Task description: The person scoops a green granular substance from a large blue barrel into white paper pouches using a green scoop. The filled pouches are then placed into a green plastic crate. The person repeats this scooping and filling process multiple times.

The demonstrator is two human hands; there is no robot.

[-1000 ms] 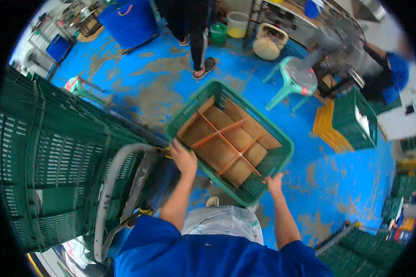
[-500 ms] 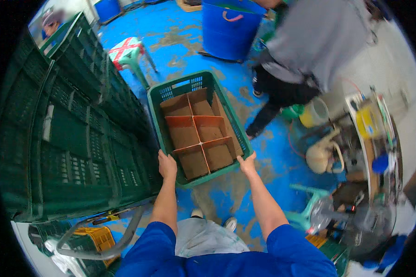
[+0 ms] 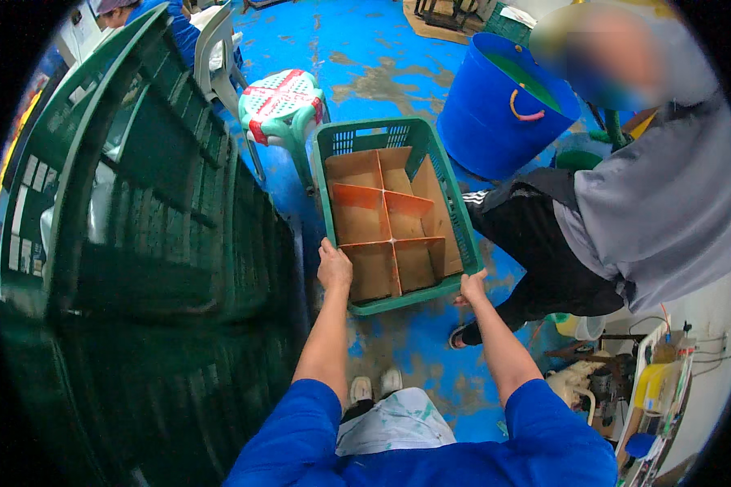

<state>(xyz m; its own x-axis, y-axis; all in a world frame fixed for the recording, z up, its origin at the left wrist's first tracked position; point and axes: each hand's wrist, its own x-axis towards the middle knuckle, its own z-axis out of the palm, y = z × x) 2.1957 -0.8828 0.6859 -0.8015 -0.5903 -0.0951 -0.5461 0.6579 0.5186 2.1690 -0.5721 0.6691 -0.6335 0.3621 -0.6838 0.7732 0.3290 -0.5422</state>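
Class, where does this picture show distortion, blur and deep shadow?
Head view: the stacked green crates bow along the left side, sinking into shadow at lower left; the co-worker's head, upper right, is blurred; the held crate with its dividers looks fairly sharp.

The green basket (image 3: 406,300) is open side up, its far end pointing a bit left. Brown cardboard (image 3: 361,269) lines it, and orange strips (image 3: 357,196) make 6 spots.

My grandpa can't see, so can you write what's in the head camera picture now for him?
A left hand and right hand hold a green crate with orange and brown dividers inside, over a blue floor. Dark green crates fill the left; a person in grey stands on the right, near a blue tub.
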